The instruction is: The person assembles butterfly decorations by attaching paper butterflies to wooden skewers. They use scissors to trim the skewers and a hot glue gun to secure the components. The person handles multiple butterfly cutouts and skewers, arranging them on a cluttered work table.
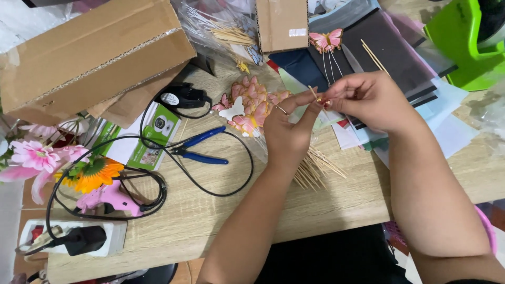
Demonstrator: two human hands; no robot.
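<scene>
Thin wooden skewer [313, 93], pinched between both hands above the bench [210, 215]. Step in hand, by the look of it: fixing something small to the stick's end, though the piece at the fingertips is too small to make out.

Left of the grip: cardboard box [89, 52], artificial flowers [42, 158], pink glue gun [108, 198], white power strip [73, 236], blue pliers [202, 150], black cable [231, 179] looping between them.

Just left of and behind the grip: pile of pink paper butterflies [252, 105] in clear wrap. Below it: loose heap of skewers [315, 168].

At the grip: left hand [286, 129], thumb and forefinger closed on the skewer, stick slanting up and away from the pinch. Right hand [368, 100], fingertips clamped together at the same point, touching the left.

Beyond the grip: one pink butterfly [326, 40] on dark paper sheets [389, 47]. Far right: green tape dispenser [463, 47].

Next move, as a judgement: steady fine pressure at the joint, skewer kept from rolling between the fingers.
</scene>
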